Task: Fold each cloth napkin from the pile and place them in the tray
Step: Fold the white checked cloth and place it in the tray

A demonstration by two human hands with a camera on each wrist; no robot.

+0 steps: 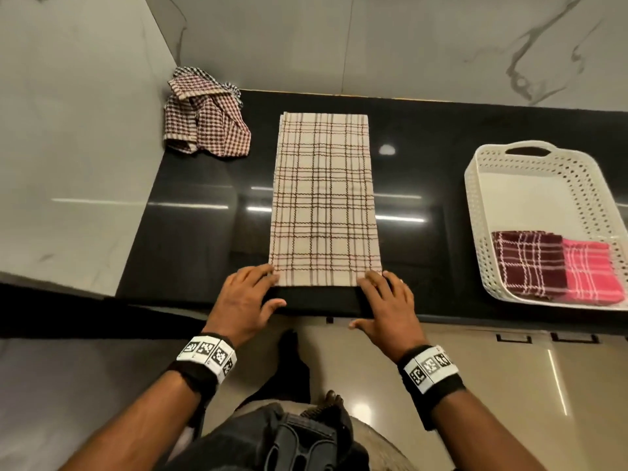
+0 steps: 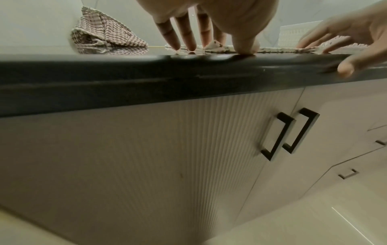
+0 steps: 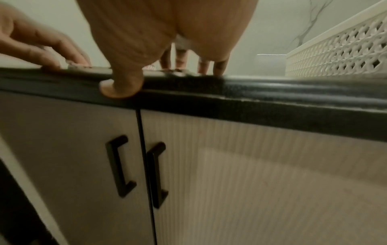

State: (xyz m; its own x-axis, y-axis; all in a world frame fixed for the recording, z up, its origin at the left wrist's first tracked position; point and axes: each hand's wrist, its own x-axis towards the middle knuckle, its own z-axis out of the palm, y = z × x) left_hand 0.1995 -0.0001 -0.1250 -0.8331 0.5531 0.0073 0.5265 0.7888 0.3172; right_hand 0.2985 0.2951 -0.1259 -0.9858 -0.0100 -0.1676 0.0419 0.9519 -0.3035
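A beige plaid napkin [image 1: 324,198] lies as a long folded strip on the black counter [image 1: 190,212], reaching from the wall to the front edge. My left hand [image 1: 258,283] rests with straight fingers on its near left corner, which curls up a little against one fingertip [image 2: 213,44]. My right hand [image 1: 380,290] lies with straight fingers on the near right corner, its thumb hanging over the counter's edge [image 3: 119,87]. A crumpled pile of brown checked napkins [image 1: 204,117] sits at the back left. The white perforated tray [image 1: 472,185] at the right holds a folded maroon napkin [image 1: 528,263] and a pink one [image 1: 589,270].
A marble wall runs along the back and the left side of the counter. Bare black counter lies between the strip and the tray. Under the counter are ribbed cabinet doors with black handles [image 2: 289,132].
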